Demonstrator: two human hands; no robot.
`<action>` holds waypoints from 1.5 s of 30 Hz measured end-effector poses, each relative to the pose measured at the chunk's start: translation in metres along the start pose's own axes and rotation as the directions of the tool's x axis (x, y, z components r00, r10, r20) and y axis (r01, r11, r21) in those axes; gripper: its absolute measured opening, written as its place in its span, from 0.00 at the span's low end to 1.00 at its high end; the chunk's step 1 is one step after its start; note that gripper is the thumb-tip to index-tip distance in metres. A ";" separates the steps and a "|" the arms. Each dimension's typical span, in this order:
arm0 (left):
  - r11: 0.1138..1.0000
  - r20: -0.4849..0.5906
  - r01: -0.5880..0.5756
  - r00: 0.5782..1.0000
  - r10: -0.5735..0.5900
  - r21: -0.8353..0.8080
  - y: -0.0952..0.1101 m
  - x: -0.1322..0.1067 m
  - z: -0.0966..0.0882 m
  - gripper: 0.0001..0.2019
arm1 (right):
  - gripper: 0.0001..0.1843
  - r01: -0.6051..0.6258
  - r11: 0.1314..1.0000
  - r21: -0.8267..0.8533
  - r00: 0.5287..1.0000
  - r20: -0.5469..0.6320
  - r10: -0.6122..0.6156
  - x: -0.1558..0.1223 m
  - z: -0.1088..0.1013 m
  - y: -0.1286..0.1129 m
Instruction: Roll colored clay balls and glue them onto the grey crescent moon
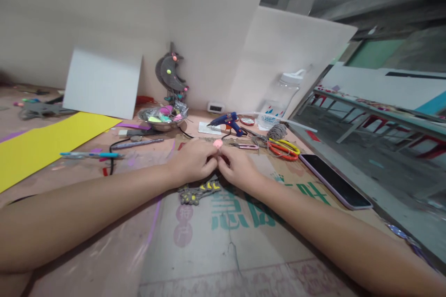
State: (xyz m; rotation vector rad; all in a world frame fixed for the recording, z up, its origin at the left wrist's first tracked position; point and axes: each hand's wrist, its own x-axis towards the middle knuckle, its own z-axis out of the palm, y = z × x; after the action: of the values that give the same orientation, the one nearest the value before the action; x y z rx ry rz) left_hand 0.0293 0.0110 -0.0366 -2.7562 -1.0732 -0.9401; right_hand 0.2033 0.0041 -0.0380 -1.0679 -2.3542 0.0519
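Not much room is left past the hands: a pale panel [205, 32] is stood behind everything, with the glue gun [228, 121] just beyond the fingertips and the metal bowl [162, 126] farther off, past the left hand [191, 160]. To the right of the right hand [242, 164], scissors [284, 150] and a phone [336, 181] are parked, the phone right by the table [55, 174] edge. More room is given on the near side, where flat cardboard [195, 260] is spread between the forearms. Both hands are mostly closed, fingers curled, with a small pink piece [218, 143] pinched where the fingertips meet. A grey, yellow-dotted piece [190, 195] is seen just below them; whether it's touched can't be told.
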 end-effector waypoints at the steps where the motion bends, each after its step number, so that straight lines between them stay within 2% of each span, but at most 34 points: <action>1: 1.000 -0.014 0.004 1.000 -0.004 0.007 -0.001 0.000 -0.001 0.08 | 0.06 -0.015 1.000 -0.010 1.000 -0.004 0.015 0.000 0.000 0.001; 4: 0.998 -0.070 0.070 0.995 -0.069 0.011 -0.005 0.002 -0.003 0.12 | 0.07 -0.109 0.994 0.022 0.994 0.009 0.108 0.000 -0.001 0.003; 7: 0.985 -0.073 0.169 0.982 -0.171 -0.031 -0.008 0.003 -0.003 0.16 | 0.08 -0.195 0.974 0.118 0.981 0.009 0.195 0.002 -0.003 0.003; 11: 0.968 -0.066 0.234 0.968 -0.240 -0.090 -0.008 0.004 -0.003 0.16 | 0.08 -0.229 0.958 0.173 0.969 -0.050 0.240 0.006 -0.004 0.004; 16: 0.976 -0.083 0.175 0.979 -0.186 -0.127 -0.004 0.004 -0.003 0.15 | 0.06 -0.202 0.955 0.218 0.959 -0.155 0.238 0.005 -0.002 0.010; 19: 0.980 -0.078 0.157 0.983 -0.167 -0.121 -0.004 0.004 -0.003 0.13 | 0.04 -0.079 0.978 0.194 0.979 -0.171 0.113 0.002 0.000 0.013; 22: 0.982 -0.069 0.135 0.987 -0.145 -0.135 -0.005 0.005 -0.004 0.12 | 0.11 0.037 0.987 0.157 0.987 -0.160 -0.011 0.001 0.000 0.015; 24: 0.980 -0.068 0.114 0.990 -0.127 -0.163 -0.008 0.005 -0.004 0.08 | 0.15 0.064 0.986 0.151 0.984 -0.173 -0.038 0.001 0.000 0.017; 25: 0.978 -0.077 0.115 0.989 -0.130 -0.173 -0.010 0.005 -0.004 0.06 | 0.17 0.066 0.986 0.152 0.983 -0.182 -0.038 0.002 -0.001 0.018; 26: 0.976 -0.085 0.122 0.987 -0.138 -0.178 -0.013 0.006 -0.003 0.07 | 0.18 0.062 0.985 0.159 0.981 -0.193 -0.031 0.003 -0.001 0.019; 29: 0.974 -0.071 0.134 0.986 -0.149 -0.185 -0.021 0.005 0.003 0.26 | 0.21 0.045 0.976 0.213 0.972 -0.233 0.006 0.003 -0.001 0.020; 31: 0.971 -0.038 0.103 0.993 -0.113 -0.217 -0.025 0.004 0.007 0.30 | 0.21 0.058 0.966 0.254 0.966 -0.257 0.009 0.003 -0.001 0.018; 34: 0.960 -0.025 0.052 0.998 -0.061 -0.274 -0.028 0.004 0.011 0.26 | 0.20 0.066 0.958 0.280 0.959 -0.281 0.017 0.002 -0.003 0.015; 39: 0.939 -0.042 0.053 0.997 -0.071 -0.341 -0.026 0.005 0.008 0.22 | 0.10 -0.044 0.953 0.299 0.945 -0.296 0.137 0.003 -0.006 0.015; 45: 0.938 -0.045 0.051 0.996 -0.071 -0.344 -0.022 0.004 0.004 0.21 | 0.08 -0.020 0.956 0.294 0.957 -0.270 0.103 0.003 -0.005 0.015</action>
State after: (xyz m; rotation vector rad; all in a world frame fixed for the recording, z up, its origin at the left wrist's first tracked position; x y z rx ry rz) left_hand 0.0202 0.0306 -0.0415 -2.9537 -1.0834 -1.3223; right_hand 0.2145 0.0159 -0.0361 -0.9364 -1.9831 0.2432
